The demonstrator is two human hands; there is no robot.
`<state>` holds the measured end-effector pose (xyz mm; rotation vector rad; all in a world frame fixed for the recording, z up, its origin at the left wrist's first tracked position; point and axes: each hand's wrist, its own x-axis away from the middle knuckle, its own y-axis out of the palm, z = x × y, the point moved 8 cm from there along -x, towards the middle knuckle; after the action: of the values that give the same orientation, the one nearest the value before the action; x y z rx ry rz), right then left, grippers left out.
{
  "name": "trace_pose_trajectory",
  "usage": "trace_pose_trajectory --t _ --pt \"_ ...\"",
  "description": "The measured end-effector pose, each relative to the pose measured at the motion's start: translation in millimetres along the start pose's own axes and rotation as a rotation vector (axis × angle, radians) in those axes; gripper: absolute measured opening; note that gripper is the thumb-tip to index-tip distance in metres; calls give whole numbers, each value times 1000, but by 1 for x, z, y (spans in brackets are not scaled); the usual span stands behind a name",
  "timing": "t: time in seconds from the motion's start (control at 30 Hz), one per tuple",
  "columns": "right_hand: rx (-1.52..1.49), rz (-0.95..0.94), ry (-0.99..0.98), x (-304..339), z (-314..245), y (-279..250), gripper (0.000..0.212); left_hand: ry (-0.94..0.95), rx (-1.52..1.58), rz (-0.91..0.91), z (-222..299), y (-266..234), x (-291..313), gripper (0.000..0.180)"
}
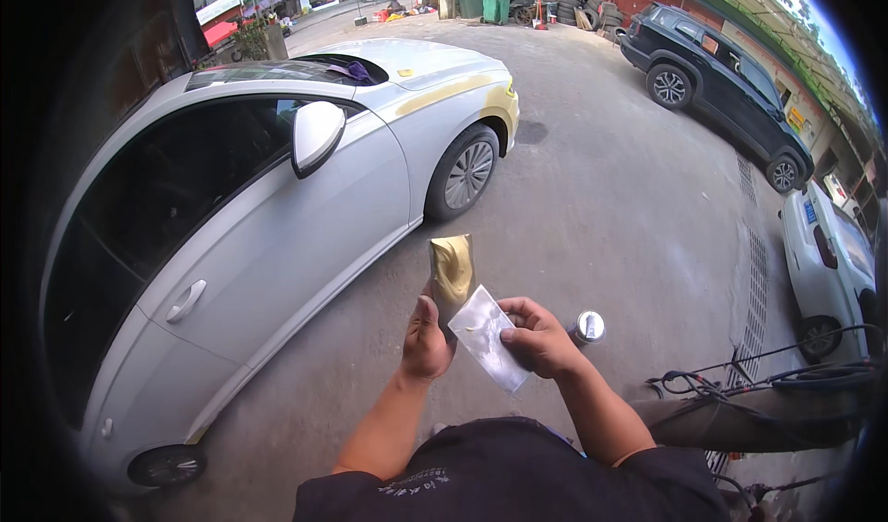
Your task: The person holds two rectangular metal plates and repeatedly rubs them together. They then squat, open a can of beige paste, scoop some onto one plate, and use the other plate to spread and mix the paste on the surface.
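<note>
In front of my body, my left hand (429, 339) is closed around a flat plate (432, 258) that carries a thick, smeared layer of yellow putty (453, 268). Its thumb points up along the plate's side. A thin, shiny spreader blade (492, 348) is pinched between the thumb and fingers of my right hand (539, 335). This blade is tilted, with its upper corner close to the lower end of the putty and a small yellow spot on its face. Whether the two tools touch, I cannot tell.
A white car (305, 217) stands at the left, with yellow filler patches (444, 94) on its front fender. A round can (589, 326) is beyond my right hand. Dark hoses (731, 388), a drain grate (757, 263), a dark SUV (712, 73) and a white vehicle (819, 254) are at the right.
</note>
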<state>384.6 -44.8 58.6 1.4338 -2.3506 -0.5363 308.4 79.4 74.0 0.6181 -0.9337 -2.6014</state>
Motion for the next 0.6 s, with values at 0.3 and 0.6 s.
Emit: trace_pose_trajectory --t 0.3,0.6 --pt "-70 -76 -274 -15 -88 1 47 -104 -627 -283 -4 -12 8 52" --pt "838 -400 -505 2 -95 54 43 -487 596 -324 -11 7 37 65"
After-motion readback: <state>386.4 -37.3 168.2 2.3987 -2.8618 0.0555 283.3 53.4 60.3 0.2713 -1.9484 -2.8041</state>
